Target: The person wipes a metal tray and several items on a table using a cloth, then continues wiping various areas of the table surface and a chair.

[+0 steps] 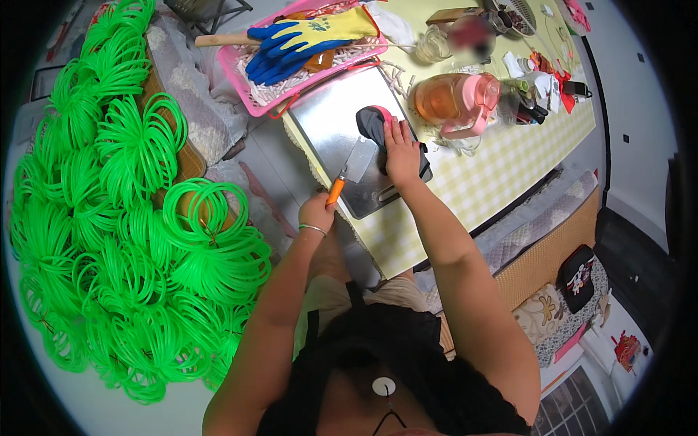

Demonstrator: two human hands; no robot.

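My left hand (317,214) is closed around the orange handle of a broad-bladed kitchen knife (358,160). The blade points away from me, its tip close to a dark grey thing with a pink part (371,122). My right hand (402,154) lies over that thing's right side, fingers stretched out and pressed flat. What the dark thing is I cannot tell, since the hand covers part of it. Beneath both is a shiny metal cutting board (320,109) at the left edge of the table. A dark strip with a rounded corner shows at the board's right edge.
A pink basket (240,80) holds short pale sticks, with blue-and-yellow gloves (313,43) on top. Right of the board stands a pink-lidded jug of amber liquid (443,98) on the checked tablecloth (502,167). Bundles of bright green tubing rings (131,276) are piled at the left.
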